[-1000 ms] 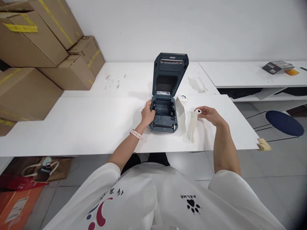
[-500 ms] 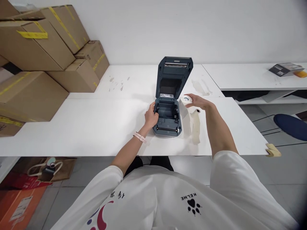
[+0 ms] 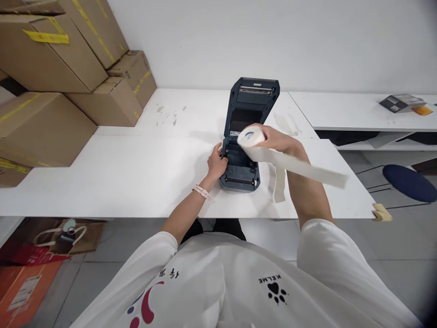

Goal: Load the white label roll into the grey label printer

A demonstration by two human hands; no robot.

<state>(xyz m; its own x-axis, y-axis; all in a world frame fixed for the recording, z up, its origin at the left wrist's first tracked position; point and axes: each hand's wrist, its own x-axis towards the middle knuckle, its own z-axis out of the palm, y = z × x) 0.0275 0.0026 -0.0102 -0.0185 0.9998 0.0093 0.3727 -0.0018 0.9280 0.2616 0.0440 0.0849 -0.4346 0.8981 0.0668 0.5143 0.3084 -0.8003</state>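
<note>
A dark blue label printer (image 3: pixel 243 173) stands on the white table (image 3: pixel 136 177) with its lid (image 3: pixel 253 102) raised. My left hand (image 3: pixel 217 163) grips the printer's left side. My right hand (image 3: pixel 280 142) holds a white paper roll (image 3: pixel 250 135) in the air above the open paper bay. A long loose strip (image 3: pixel 303 166) trails from that roll to the right, over my forearm. A second paper strip (image 3: pixel 279 182) lies on the table right of the printer.
Cardboard boxes (image 3: pixel 51 91) with yellow tape are stacked at the left. A lower white bench (image 3: pixel 341 111) at the right carries a dark booklet (image 3: pixel 398 103). A blue stool (image 3: pixel 409 183) stands right of the table. Bags (image 3: pixel 64 232) sit on the floor under the table.
My right hand set one small roll down on the table, reached to the roll beside the printer, and lifted it over the open bay. My left hand stayed on the printer.
</note>
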